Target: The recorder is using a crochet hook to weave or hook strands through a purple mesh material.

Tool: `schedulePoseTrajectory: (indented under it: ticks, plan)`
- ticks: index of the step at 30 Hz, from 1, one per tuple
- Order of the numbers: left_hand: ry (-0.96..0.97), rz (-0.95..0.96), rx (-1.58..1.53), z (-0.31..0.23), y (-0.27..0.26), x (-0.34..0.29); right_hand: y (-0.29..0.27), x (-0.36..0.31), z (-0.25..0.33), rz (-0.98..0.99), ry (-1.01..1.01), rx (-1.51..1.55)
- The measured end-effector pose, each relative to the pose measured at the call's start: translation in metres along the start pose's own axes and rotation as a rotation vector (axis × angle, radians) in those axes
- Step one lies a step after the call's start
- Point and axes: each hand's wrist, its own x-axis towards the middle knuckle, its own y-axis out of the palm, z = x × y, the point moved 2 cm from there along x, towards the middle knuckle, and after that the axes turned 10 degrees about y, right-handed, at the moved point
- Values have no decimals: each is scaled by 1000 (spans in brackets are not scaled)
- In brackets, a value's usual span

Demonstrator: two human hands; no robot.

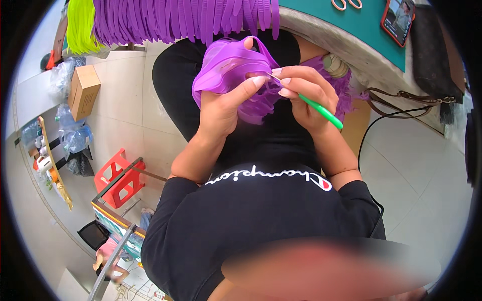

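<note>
Over my lap, my left hand is closed on a bunch of purple silicone straps, its thumb along the near side and a fingertip showing through at the top. My right hand pinches a slim tool with a green handle. Its thin metal tip meets the edge of the straps close to my left thumb; the tip's exact shape is too small to tell. Thin purple strips dangle below the bunch. More purple scraps lie beside my right leg.
Rows of purple straps and lime-green straps hang over the table edge ahead. On the green mat lie scissors and a phone. A dark bag hangs right; a red stool and cardboard box stand left.
</note>
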Motion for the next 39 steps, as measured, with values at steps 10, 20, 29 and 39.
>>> schedulePoseTrajectory:
  ticks: [10, 20, 29, 39]
  plan:
    - [13, 11, 42, 1, -4, 0, -1, 7, 5, 30, 157, -97]
    - [-19, 11, 7, -1, -5, -1, -20, 12, -5, 61, 718, 549]
    - [12, 60, 38, 3, 1, 3, 4, 8, -15, 103, 619, 375]
    - [92, 93, 338, 6, -3, -1, -8, 16, 11, 151, 563, 69]
